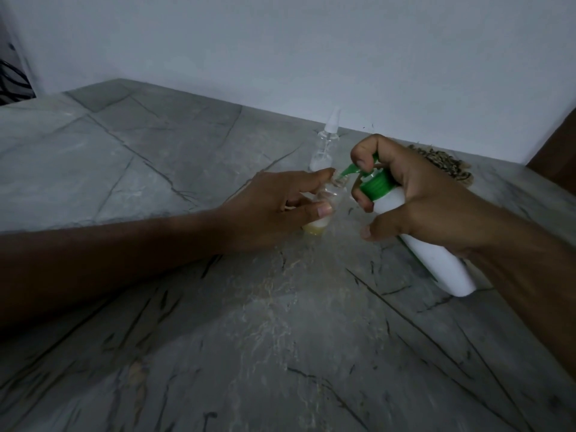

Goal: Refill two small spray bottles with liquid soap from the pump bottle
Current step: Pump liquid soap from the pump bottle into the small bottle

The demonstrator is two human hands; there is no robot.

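Right hand gripping tilted pump bottle, slick plastic; left hand pinching light, tippy spray bottle mid-body.

Scene was dim, bluish. Soft light patch lay on grey veined stone tabletop; forearms stayed in deep shadow. Edges bent by wide lens, lower corners blurred. No glare.

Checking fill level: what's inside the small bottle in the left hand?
A little yellowish liquid sits at the bottom of the small bottle; above it looks clear. The left hand covers part of the body, so the exact level is unclear.
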